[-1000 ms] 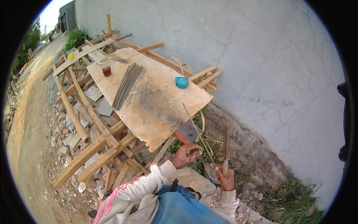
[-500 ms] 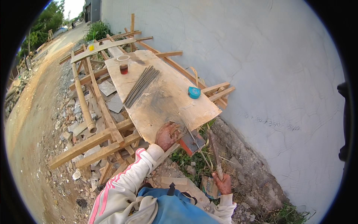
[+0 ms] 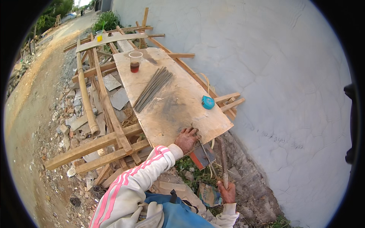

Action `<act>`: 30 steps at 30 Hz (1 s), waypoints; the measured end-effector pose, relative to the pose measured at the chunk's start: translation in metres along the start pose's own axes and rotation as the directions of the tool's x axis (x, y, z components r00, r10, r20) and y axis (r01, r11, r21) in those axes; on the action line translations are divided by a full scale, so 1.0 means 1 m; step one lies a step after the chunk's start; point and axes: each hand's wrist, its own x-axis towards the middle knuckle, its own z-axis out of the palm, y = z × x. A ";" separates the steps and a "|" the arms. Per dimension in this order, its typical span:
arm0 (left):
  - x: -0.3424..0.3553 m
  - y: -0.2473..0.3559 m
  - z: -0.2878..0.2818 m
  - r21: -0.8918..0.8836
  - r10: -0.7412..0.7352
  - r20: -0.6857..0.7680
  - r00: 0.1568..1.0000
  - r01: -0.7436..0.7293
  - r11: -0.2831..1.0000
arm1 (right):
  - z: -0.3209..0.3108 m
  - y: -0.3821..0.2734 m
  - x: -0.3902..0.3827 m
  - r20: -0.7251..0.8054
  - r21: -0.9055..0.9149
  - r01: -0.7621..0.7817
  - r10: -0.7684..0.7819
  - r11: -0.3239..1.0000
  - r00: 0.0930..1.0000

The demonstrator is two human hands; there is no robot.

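At the near edge of a dusty board [image 3: 167, 125], my left hand [image 3: 187, 140] lies palm down, its fingers bent over a thin metal rod [image 3: 208, 156]. The rod slants from the board across a dark, red-sided block [image 3: 197, 159] toward my right hand. My right hand [image 3: 227, 193] is closed around the lower end of a rusty metal bar [image 3: 223, 159], which stands tilted beside the block. Farther back on the board lie a bundle of thin grey rods [image 3: 154, 89], a teal tape measure [image 3: 208, 102] and a clear cup of dark red drink [image 3: 135, 62].
Wooden beams [image 3: 99, 152] and a bamboo pole [image 3: 86, 98] stick out left of the board over rubble. A grey wall [image 3: 273, 76] rises on the right, with a rough concrete ledge [image 3: 247, 171] at its foot. A cup with yellow drink [image 3: 99, 37] stands behind.
My left hand has shifted forward and right, from beside the thin rod to over it. My right hand still grips the rusty bar. The whole view has shifted slightly.
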 end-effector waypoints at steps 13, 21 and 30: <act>0.001 -0.002 0.002 -0.139 -0.062 0.039 0.997 0.067 0.988 | 0.003 -0.020 -0.006 -0.014 0.029 -0.092 0.092 0.995 0.996; 0.010 0.000 -0.001 -0.140 -0.079 0.076 0.994 0.089 0.986 | 0.012 -0.026 -0.018 -0.066 -0.001 -0.078 0.078 0.997 0.995; 0.010 -0.001 -0.005 -0.165 -0.063 0.055 0.997 0.071 0.984 | -0.005 -0.024 -0.021 -0.086 0.014 -0.045 0.046 0.999 0.995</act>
